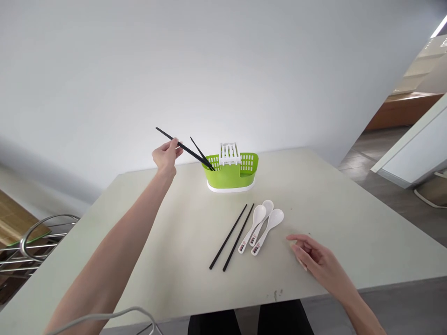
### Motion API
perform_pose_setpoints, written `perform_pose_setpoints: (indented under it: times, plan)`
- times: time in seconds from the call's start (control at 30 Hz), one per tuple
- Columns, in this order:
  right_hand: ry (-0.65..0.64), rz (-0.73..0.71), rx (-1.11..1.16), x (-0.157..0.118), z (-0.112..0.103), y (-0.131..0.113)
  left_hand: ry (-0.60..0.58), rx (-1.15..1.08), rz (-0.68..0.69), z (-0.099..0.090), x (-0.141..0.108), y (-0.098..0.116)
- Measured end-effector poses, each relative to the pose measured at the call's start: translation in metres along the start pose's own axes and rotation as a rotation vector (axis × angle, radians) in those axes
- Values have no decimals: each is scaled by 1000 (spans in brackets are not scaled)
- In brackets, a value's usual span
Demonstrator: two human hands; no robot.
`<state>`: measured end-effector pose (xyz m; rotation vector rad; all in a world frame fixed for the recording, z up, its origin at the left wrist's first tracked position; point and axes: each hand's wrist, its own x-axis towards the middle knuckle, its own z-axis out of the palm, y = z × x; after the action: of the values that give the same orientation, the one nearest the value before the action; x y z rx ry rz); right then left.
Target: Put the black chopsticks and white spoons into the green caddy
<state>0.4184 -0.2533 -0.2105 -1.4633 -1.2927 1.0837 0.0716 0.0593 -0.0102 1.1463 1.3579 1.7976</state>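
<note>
My left hand (166,155) pinches a black chopstick (192,152) whose lower end reaches into the left part of a green basket (228,177). Another black chopstick (199,150) leans out of that same part. The basket has a white base and a white slatted piece (229,153) on its middle. In front of it, two black chopsticks (228,237) lie side by side, with three white spoons (268,227) just to their right, partly overlapping. My right hand (316,260) is near the spoons at the right, fingers loosely curled but apart, with nothing in it.
The pale table (167,288) stands against a white wall (223,70). A metal rack (31,246) with a wooden board (17,216) is at the far left. A grey cable (104,315) crosses the lower left, over my left arm.
</note>
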Motion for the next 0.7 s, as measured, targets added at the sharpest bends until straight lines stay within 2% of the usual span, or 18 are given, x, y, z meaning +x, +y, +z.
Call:
perform_pose_setpoints:
  times: [0.2,0.4,0.7]
  plan:
    - [-6,19,-13,0,-1,3,-40,131,48,15,-4,-26]
    - [8,29,-37,0,0,4,-107,285,68,25,-11,-38]
    - [21,38,-73,0,2,-4,-145,372,7,24,-15,-53]
